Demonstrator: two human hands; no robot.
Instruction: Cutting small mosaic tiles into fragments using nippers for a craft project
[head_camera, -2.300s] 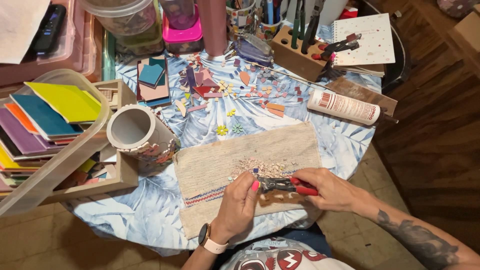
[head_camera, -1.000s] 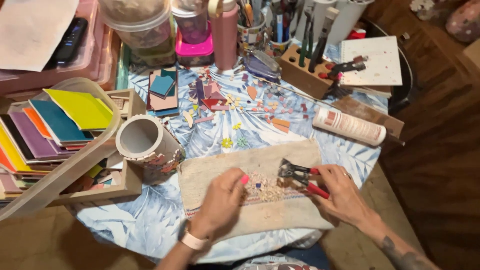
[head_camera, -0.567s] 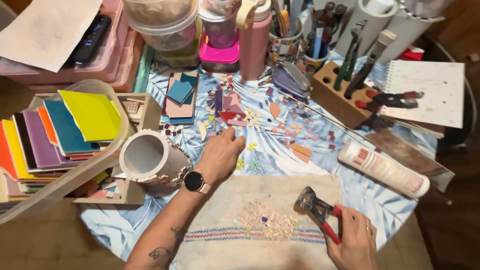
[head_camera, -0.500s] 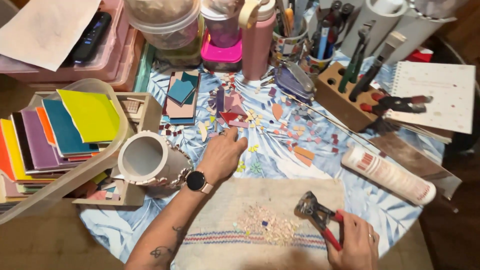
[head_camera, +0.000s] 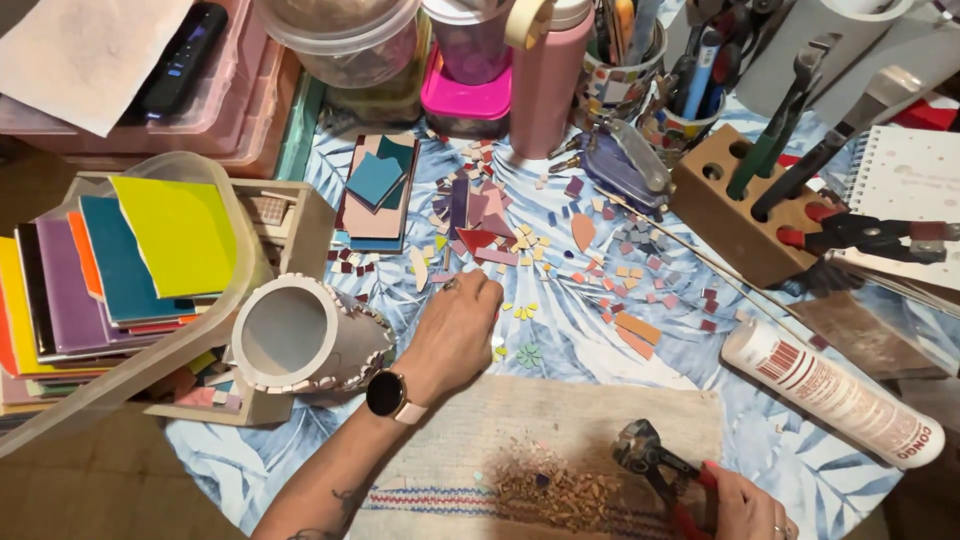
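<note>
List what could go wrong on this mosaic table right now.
1. The left hand reaches among loose tile pieces; sharp edges might cut fingers.
2. The forearm passes close by the white pot, lying on its side; a nudge might roll it.
3. The right hand holds nippers with their tips exposed.

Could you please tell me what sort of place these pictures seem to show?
Most likely a home craft table set up for mosaic work: small cut tile pieces scattered on a leaf-print cloth, stacked coloured tile sheets in a clear bin, and red-handled nippers in the right hand.
</note>
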